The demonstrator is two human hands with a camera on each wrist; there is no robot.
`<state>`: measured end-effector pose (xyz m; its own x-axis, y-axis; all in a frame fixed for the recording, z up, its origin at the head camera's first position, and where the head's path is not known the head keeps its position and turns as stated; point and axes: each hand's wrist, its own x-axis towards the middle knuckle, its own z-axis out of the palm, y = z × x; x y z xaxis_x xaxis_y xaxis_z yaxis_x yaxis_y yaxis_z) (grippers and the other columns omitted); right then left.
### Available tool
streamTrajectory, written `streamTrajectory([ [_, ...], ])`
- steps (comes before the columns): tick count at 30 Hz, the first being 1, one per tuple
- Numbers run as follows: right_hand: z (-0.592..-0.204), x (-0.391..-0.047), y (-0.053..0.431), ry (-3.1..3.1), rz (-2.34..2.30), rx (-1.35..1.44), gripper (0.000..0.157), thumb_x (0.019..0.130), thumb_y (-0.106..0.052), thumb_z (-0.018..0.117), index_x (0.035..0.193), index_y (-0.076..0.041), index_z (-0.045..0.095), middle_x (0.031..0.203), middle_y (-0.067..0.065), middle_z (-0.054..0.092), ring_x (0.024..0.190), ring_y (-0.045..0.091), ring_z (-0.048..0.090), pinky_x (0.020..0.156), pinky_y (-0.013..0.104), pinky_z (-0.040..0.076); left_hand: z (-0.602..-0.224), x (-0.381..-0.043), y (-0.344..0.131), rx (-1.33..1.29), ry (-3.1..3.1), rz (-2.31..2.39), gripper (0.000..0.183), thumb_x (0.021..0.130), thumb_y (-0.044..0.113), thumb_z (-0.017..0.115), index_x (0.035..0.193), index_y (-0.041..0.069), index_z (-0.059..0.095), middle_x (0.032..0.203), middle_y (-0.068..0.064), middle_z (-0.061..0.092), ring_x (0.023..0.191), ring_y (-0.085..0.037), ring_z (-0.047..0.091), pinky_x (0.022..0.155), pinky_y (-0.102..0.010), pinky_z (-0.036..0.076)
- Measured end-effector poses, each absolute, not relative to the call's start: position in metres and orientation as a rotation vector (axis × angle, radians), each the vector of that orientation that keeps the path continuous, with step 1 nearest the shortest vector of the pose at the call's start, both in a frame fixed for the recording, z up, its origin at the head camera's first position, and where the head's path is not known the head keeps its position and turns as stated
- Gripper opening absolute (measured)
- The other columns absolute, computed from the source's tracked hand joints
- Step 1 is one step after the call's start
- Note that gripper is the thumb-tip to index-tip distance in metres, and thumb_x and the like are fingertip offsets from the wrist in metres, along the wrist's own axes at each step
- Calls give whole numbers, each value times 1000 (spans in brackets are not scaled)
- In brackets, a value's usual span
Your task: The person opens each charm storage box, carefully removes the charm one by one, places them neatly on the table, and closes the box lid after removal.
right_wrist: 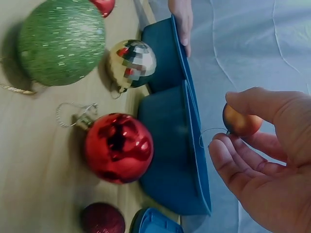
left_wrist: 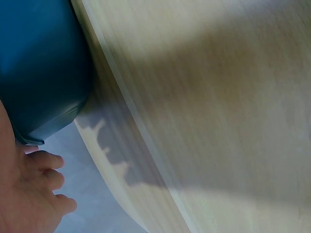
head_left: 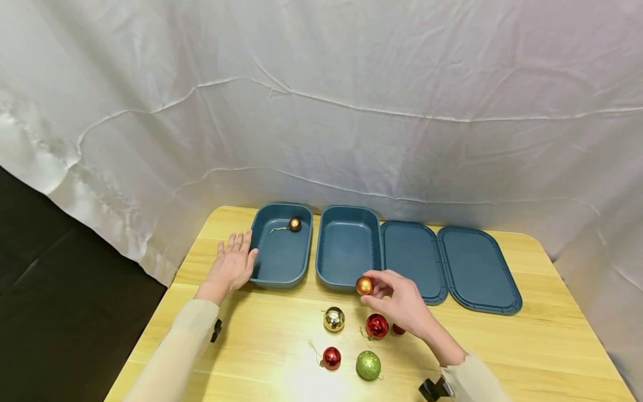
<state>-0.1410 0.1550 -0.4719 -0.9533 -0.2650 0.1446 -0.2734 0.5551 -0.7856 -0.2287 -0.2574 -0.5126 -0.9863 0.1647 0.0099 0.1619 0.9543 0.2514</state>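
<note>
My right hand pinches a copper-orange bauble between thumb and fingers, near the front edge of the second blue box. In the right wrist view the same bauble shows a thin thread loop by the fingertips. At the left blue box, my left hand rests against the outer left side with its fingers extended. Inside that box lies another copper bauble with a string. The left wrist view shows the hand beside the box wall.
On the wooden table lie a gold bauble, a shiny red bauble, a smaller red bauble, a glittery green bauble and a dark red bauble. Two blue lids lie right of the boxes. A pale curtain hangs behind.
</note>
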Motion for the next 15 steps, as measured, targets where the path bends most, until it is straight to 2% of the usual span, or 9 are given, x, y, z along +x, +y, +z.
streamTrajectory([
  [7, -479, -121, 171, -2719, 1415, 485, 42, 82, -5, 89, 122, -13, 76, 98, -5, 71, 82, 7, 67, 74, 24, 61, -513, -230, -257, 266, 3091, 392, 64, 116, 34, 27, 168, -2, 15, 169, -33, 24, 160, -52, 15, 127, -73, 12],
  [15, -489, -100, 185, -2744, 1412, 443, 44, 81, -8, 90, 122, -10, 76, 99, -5, 71, 82, 3, 66, 74, 25, 61, -514, -229, -258, 261, 3085, 402, 65, 116, 36, 26, 168, -1, 13, 169, -33, 22, 160, -51, 15, 127, -72, 11],
])
